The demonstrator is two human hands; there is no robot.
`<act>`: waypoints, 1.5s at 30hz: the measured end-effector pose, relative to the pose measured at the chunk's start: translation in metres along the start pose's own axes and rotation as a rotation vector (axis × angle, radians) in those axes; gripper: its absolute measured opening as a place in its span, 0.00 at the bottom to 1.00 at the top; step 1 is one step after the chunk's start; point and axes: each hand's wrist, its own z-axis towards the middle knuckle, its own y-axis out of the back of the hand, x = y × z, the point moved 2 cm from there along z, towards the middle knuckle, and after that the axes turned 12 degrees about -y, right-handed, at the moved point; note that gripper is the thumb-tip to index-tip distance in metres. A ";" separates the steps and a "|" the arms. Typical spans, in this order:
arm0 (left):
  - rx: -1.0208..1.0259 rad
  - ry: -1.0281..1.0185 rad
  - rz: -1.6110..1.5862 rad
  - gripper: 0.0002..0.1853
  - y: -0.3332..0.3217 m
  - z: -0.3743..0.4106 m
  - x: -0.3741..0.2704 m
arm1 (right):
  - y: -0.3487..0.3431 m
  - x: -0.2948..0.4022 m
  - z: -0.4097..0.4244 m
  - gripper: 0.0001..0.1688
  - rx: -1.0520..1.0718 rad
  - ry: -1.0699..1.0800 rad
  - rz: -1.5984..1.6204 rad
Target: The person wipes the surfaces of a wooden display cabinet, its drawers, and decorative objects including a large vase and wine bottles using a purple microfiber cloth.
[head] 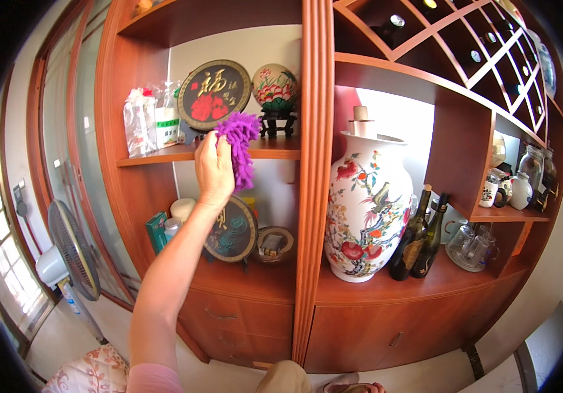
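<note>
My left hand (215,169) is raised to the upper open shelf (271,147), closed around a purple chenille cloth or duster (243,147). The cloth hangs on the hand's right side, in front of the shelf edge. Just behind stands a round dark decorative plate (214,93) with gold characters and red flowers, on a stand. To its right is a round lotus-painted ornament (275,87) on a dark wooden stand. Clear-wrapped items (140,123) stand at the left. At the bottom edge, what seem to be fingertips of my right hand (375,388) barely show; their hold is unclear.
A second round plate (232,231) stands on the lower shelf behind my forearm. Right of the fluted post (316,196) are a tall painted porcelain vase (367,211), dark bottles (410,240) and glass mugs (473,250). A standing fan (72,250) is at left.
</note>
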 end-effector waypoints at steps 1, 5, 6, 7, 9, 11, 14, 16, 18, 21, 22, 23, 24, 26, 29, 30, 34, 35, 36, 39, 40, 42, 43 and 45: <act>-0.167 0.104 -0.207 0.13 -0.015 0.001 -0.011 | 0.000 0.002 0.001 0.18 0.004 -0.020 -0.016; -0.209 0.037 -0.659 0.12 -0.074 0.061 -0.044 | -0.006 -0.008 -0.005 0.20 0.001 -0.037 -0.025; -0.249 0.231 -1.122 0.11 -0.096 0.065 -0.070 | 0.004 0.003 -0.009 0.21 -0.003 -0.015 0.018; -0.016 0.391 -0.562 0.14 -0.101 0.073 -0.081 | 0.000 -0.003 -0.008 0.21 -0.008 -0.023 0.016; -0.130 0.139 -0.281 0.18 -0.108 0.056 -0.111 | 0.004 -0.015 -0.002 0.21 -0.053 -0.057 0.009; -0.038 -0.051 -0.162 0.30 -0.099 0.018 -0.104 | 0.001 -0.003 -0.003 0.20 -0.045 -0.057 0.065; -0.001 -0.324 0.149 0.43 -0.084 -0.029 -0.125 | -0.003 -0.013 0.009 0.18 -0.117 -0.005 0.038; 0.118 -0.374 0.180 0.43 -0.085 -0.082 -0.138 | -0.009 -0.025 0.011 0.15 -0.151 0.036 0.020; 0.231 -0.324 0.220 0.43 -0.078 -0.134 -0.141 | -0.013 -0.015 0.006 0.15 -0.115 -0.017 0.022; 0.329 -0.232 0.245 0.38 -0.058 -0.203 -0.147 | -0.009 -0.005 -0.002 0.15 -0.106 -0.028 0.021; 0.372 -0.184 0.222 0.35 -0.052 -0.226 -0.153 | -0.007 -0.007 -0.005 0.15 -0.120 -0.027 0.010; 0.425 -0.153 0.206 0.33 -0.044 -0.251 -0.156 | -0.004 -0.007 -0.007 0.15 -0.118 -0.053 0.012; 0.465 -0.123 0.206 0.35 -0.033 -0.277 -0.155 | -0.005 -0.004 -0.009 0.15 -0.108 -0.074 0.021; 0.522 -0.055 0.142 0.37 -0.017 -0.326 -0.156 | -0.004 -0.004 -0.011 0.16 -0.112 -0.103 0.023; 0.585 0.061 -0.035 0.40 0.004 -0.372 -0.169 | 0.000 -0.014 -0.009 0.15 -0.134 -0.097 -0.003; 0.591 0.034 -0.010 0.37 0.011 -0.379 -0.165 | -0.003 -0.012 -0.010 0.15 -0.128 -0.083 0.000; 0.562 -0.080 0.043 0.20 0.036 -0.380 -0.143 | -0.007 -0.007 -0.011 0.16 -0.091 -0.121 0.013; 0.593 -0.147 0.072 0.17 0.039 -0.384 -0.142 | -0.004 -0.010 -0.013 0.16 -0.097 -0.128 0.006; 0.643 -0.226 0.049 0.15 0.042 -0.388 -0.138 | -0.005 -0.009 -0.011 0.16 -0.100 -0.121 0.012; 0.682 -0.283 -0.003 0.13 0.042 -0.403 -0.140 | -0.004 -0.007 -0.010 0.15 -0.092 -0.120 0.007; 0.694 -0.222 -0.014 0.13 0.043 -0.411 -0.140 | -0.004 -0.005 -0.010 0.15 -0.084 -0.118 0.007; 0.715 -0.085 -0.042 0.17 0.046 -0.439 -0.142 | -0.004 -0.001 -0.010 0.15 -0.072 -0.123 0.003; 0.741 -0.031 -0.059 0.20 0.052 -0.460 -0.141 | -0.005 0.002 -0.011 0.16 -0.067 -0.125 0.001; 0.807 0.161 -0.067 0.24 0.061 -0.495 -0.144 | -0.003 0.003 -0.009 0.16 -0.067 -0.121 -0.009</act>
